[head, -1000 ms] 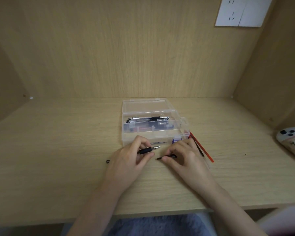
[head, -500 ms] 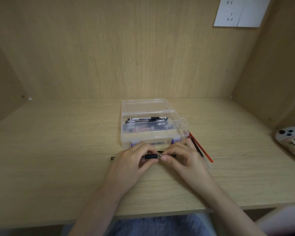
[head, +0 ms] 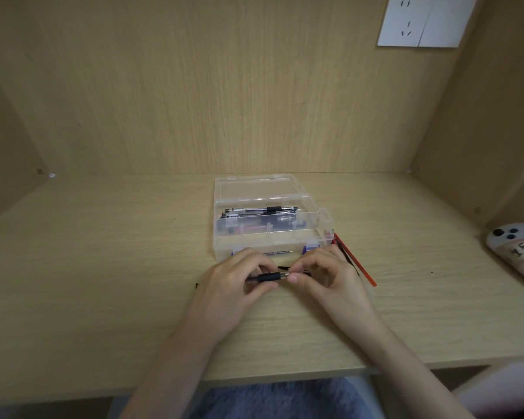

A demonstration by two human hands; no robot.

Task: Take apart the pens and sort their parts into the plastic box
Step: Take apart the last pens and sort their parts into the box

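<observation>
Light wooden panels close the space at the back and on both sides, and a white socket plate is fixed on the back panel at the upper right. Below lies a pale wooden desk. Near its middle stands a clear plastic box of rectangular shape. Its transparent lid is folded open toward the back panel, and two purple latches sit on its front wall. In the rear compartment several black pens lie from left to right. The front compartments hold smaller dark and red parts, too blurred through the plastic to name.

Just in front of the box, both hands hold one black pen, which lies horizontally between them. The left hand grips the barrel with curled fingers, beside the black rubber sleeve. The right hand pinches the silver tip end between thumb and forefinger, with the other fingers loosely bent. Whether the pen touches the desk, I cannot tell.

To the right of the box, a thin red rod and a thin black rod lie side by side on the desk, slanted and partly hidden behind the right hand. Far to the right rests a white handheld device with dark round buttons. Blue fluffy cloth shows below the front edge of the desk.
</observation>
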